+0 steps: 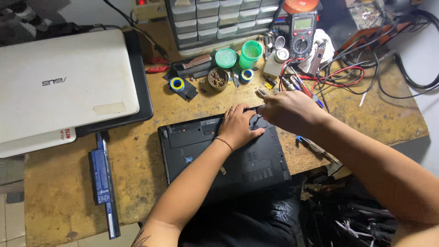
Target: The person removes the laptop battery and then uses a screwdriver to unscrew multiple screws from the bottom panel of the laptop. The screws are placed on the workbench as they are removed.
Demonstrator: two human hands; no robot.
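Observation:
A black laptop [238,160] lies upside down on the worn wooden bench, its underside facing me. My left hand [238,127] rests flat on the laptop's bottom cover near its far edge, with a ring on one finger and a thin bracelet at the wrist. My right hand [288,110] is closed around a dark screwdriver [251,109] whose shaft points left over the laptop's far edge, just above my left fingers. The tool's tip is hidden by my fingers.
A removed black battery [103,178] lies left of the laptop. Stacked closed laptops, white on black [64,82], fill the far left. Behind are a drawer cabinet [219,18], a multimeter [302,34], green containers [250,52], tape rolls and tangled cables [366,59].

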